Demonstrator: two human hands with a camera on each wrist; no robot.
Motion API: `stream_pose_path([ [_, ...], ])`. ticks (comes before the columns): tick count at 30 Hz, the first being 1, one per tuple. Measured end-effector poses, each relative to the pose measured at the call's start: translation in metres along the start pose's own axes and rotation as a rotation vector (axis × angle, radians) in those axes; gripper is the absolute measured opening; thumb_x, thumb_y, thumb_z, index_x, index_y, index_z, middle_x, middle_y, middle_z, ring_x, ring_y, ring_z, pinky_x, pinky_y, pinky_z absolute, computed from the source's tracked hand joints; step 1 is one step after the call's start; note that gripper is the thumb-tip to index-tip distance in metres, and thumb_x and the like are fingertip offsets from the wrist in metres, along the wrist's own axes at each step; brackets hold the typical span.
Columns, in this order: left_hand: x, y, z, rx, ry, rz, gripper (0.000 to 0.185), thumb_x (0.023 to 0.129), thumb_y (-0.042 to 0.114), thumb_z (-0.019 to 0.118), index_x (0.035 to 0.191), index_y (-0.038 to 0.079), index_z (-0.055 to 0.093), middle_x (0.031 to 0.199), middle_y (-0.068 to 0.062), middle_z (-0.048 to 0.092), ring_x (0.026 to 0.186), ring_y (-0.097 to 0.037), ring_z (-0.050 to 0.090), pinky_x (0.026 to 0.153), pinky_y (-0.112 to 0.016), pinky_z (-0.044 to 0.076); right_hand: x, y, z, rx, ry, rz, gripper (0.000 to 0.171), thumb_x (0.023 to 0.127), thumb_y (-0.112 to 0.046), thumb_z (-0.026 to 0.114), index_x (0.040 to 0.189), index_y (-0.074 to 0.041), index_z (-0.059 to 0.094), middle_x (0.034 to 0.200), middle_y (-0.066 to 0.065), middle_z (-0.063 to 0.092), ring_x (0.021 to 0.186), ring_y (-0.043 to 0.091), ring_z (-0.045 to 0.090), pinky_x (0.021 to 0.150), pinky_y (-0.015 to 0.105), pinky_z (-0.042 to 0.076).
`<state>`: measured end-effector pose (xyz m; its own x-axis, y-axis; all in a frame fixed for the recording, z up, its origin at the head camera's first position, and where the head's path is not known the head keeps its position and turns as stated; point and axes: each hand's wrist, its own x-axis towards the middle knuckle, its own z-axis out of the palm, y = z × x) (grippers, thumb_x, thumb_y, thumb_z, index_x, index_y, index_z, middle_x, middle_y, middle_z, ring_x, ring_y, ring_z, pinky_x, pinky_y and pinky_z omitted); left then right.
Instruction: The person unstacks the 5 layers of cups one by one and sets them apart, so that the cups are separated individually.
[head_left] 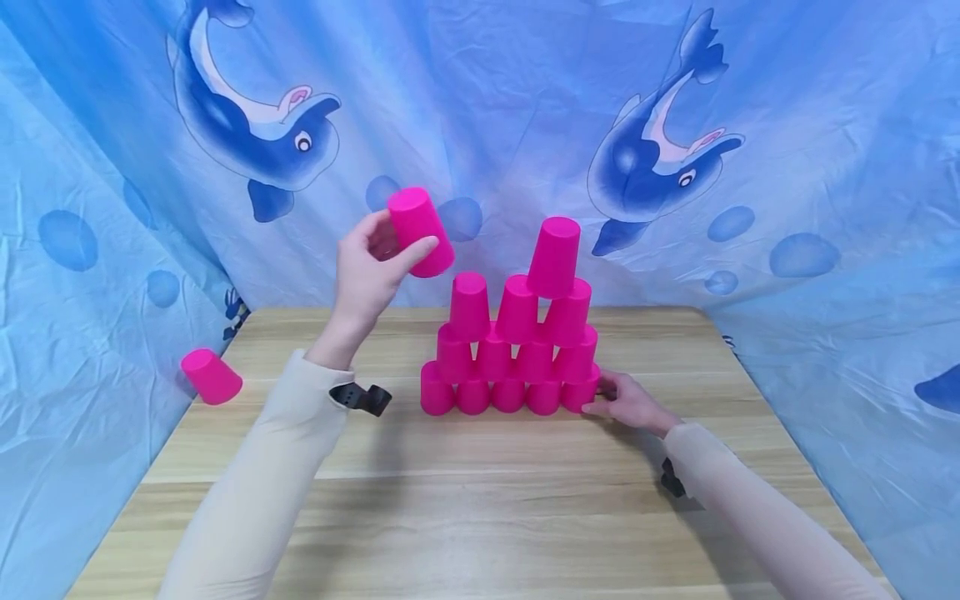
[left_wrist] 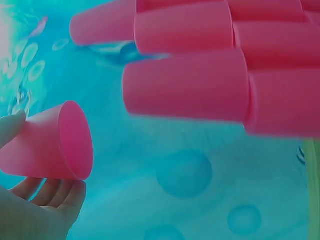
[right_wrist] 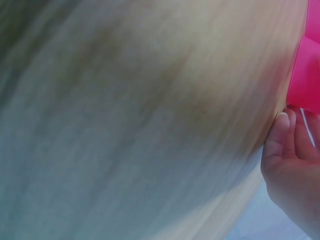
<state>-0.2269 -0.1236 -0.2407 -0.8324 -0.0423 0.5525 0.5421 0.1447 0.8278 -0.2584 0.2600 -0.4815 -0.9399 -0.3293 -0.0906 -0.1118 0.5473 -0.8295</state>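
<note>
Cup [head_left: 420,229], bright pink, plain, tapered, tilted in left hand [head_left: 367,271].

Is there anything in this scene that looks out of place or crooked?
Yes. One pink plastic cup sits tilted at the far left edge of the wooden table, away from the pink cup pyramid. The pyramid's single top cup stands off-centre, above the right side. The left hand holds another pink cup tilted.

Right wrist view blurred; pyramid [right_wrist: 306,75] cut off at edge.
</note>
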Motion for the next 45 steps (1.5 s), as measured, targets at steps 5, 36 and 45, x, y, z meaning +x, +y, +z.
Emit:
stream_pose_path([
  [5, 0.002, -0.028, -0.026, 0.016, 0.098, -0.035, 0.045, 0.08, 0.016, 0.078, 0.12, 0.004, 0.063, 0.108, -0.011, 0.064, 0.098, -0.026, 0.06, 0.084, -0.029, 0.05, 0.001, 0.002, -0.001, -0.009, 0.005, 0.008, 0.064, 0.081, -0.026, 0.078, 0.136, -0.01, 0.05, 0.124, 0.008, 0.057, 0.107, 0.028, 0.054, 0.09, 0.047, 0.046],
  [36, -0.058, -0.174, -0.135, 0.424, 0.095, -0.585, 0.07, 0.088, 0.028, 0.07, 0.143, 0.0, 0.036, 0.133, -0.022, 0.05, 0.12, -0.035, 0.047, 0.1, -0.045, 0.04, 0.004, -0.001, -0.006, -0.026, 0.001, 0.023, 0.061, 0.08, -0.025, 0.078, 0.135, -0.017, 0.051, 0.122, 0.003, 0.057, 0.106, 0.026, 0.054, 0.089, 0.046, 0.047],
  [45, -0.079, -0.194, -0.162, 0.476, 0.137, -0.675, 0.075, 0.089, 0.032, 0.067, 0.147, 0.001, 0.03, 0.137, -0.025, 0.045, 0.122, -0.039, 0.044, 0.1, -0.05, 0.038, 0.003, 0.0, -0.003, -0.027, -0.013, 0.025, 0.063, 0.081, -0.025, 0.078, 0.137, -0.014, 0.049, 0.124, 0.006, 0.057, 0.107, 0.027, 0.053, 0.091, 0.047, 0.046],
])
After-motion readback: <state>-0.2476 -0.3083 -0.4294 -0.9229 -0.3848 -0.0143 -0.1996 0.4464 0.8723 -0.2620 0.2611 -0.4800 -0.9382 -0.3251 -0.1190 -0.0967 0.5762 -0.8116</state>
